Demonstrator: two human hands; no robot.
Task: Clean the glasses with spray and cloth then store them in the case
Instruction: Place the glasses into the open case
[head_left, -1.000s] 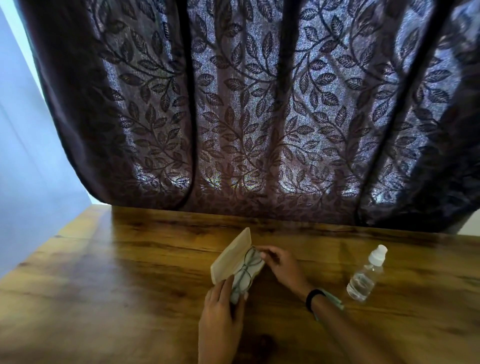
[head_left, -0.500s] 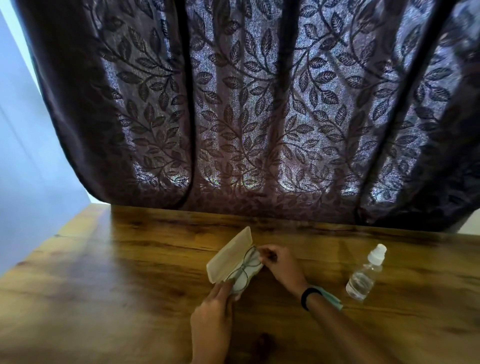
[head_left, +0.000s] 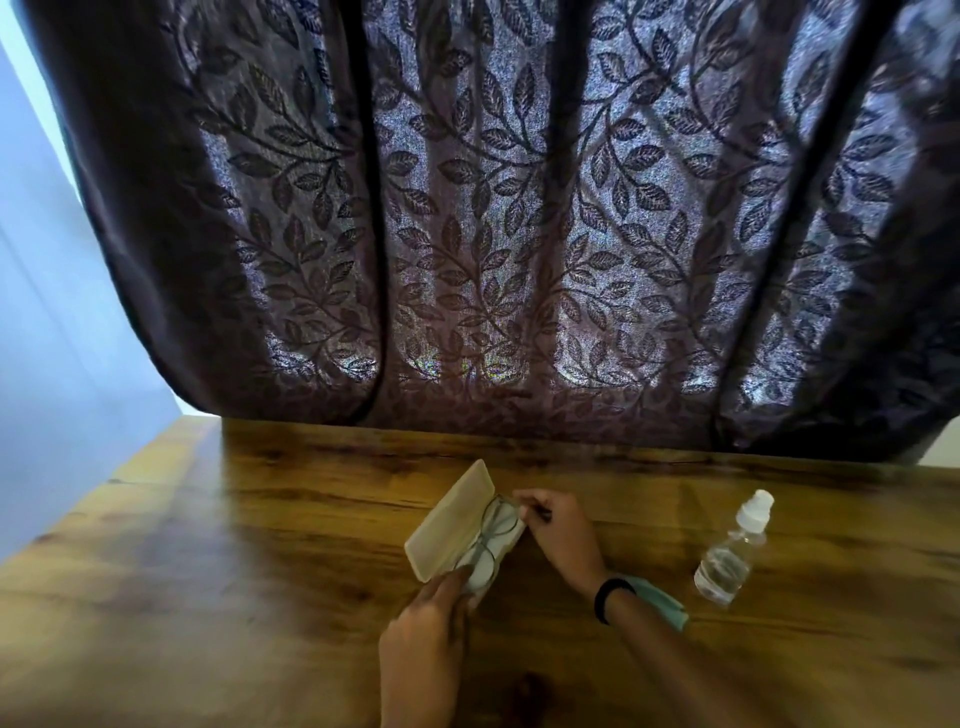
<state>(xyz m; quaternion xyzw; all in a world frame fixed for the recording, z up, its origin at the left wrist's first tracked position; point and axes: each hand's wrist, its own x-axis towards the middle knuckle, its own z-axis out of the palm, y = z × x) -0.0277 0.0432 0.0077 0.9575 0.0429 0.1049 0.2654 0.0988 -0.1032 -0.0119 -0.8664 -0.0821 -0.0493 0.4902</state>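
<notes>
A beige glasses case (head_left: 444, 525) lies open on the wooden table (head_left: 260, 571), its lid tilted up to the left. Thin-framed glasses (head_left: 491, 535) lie folded inside it on a pale lining. My left hand (head_left: 426, 644) grips the case's near end. My right hand (head_left: 558, 530) pinches the far end of the glasses at the case's upper rim. A teal cloth (head_left: 662, 603) lies on the table, partly under my right wrist. A clear spray bottle (head_left: 732, 551) with a white cap stands to the right, apart from both hands.
A dark leaf-patterned curtain (head_left: 493, 234) hangs along the table's far edge. The table's left edge runs diagonally beside a pale wall (head_left: 52, 338). A black band sits on my right wrist.
The glasses have settled lower into the case. My left hand slid back from the lenses to the case's near end. My right hand stayed at the far end.
</notes>
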